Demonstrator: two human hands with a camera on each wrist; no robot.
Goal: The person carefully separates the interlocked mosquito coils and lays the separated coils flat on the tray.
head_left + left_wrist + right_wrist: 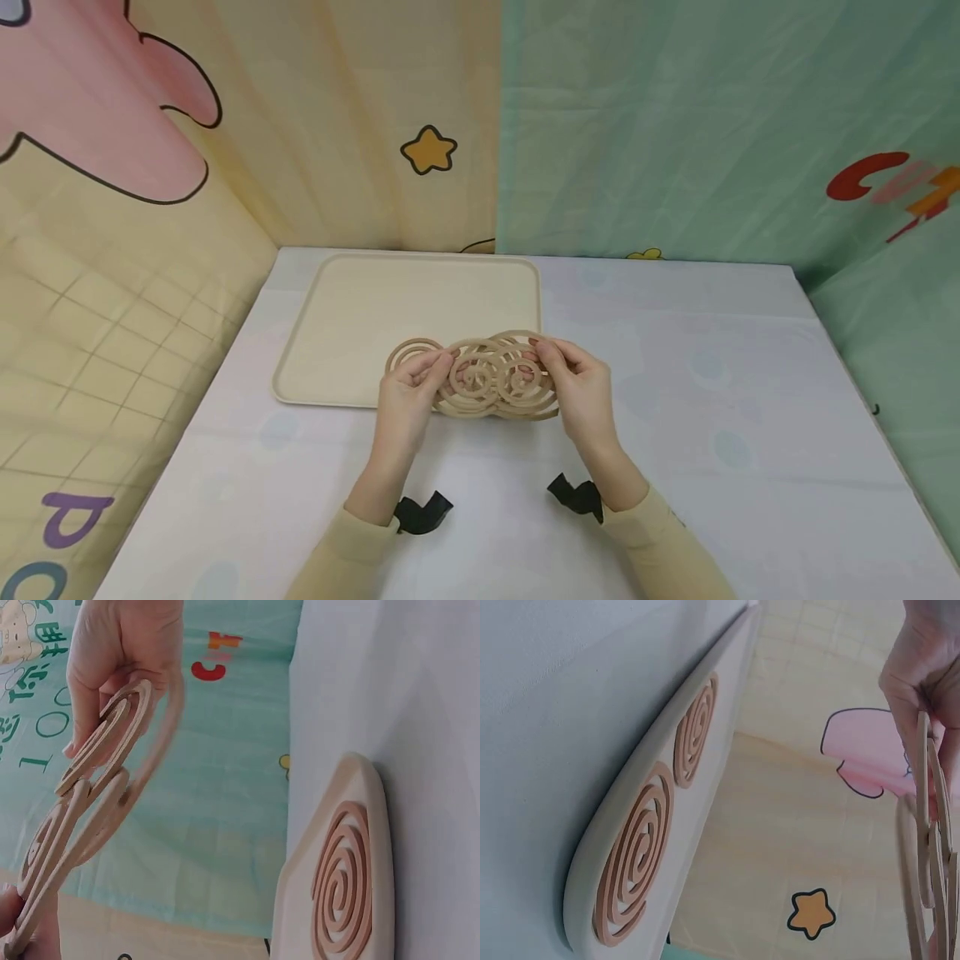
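Observation:
Intertwined brown mosquito coils [498,408] are held up between both hands, above the front right part of a cream tray [420,292]. My left hand [405,400] pinches their left side between thumb and fingers. On the right edge, my right hand [588,392] pinches them too. Seen in the left wrist view, the held coils [112,787] are tilted and partly spread into overlapping layers. In the right wrist view they appear nearly edge-on. Flat in the tray lie a spiral coil [634,855] and a second coil [696,731]; the held coils and hands mostly hide them in the head view.
A pale white cloth covers the table [712,400], with the tray at its back left. Printed curtains [645,125] stand behind and at the sides. Black straps [423,512] hang at both wrists near the sleeves.

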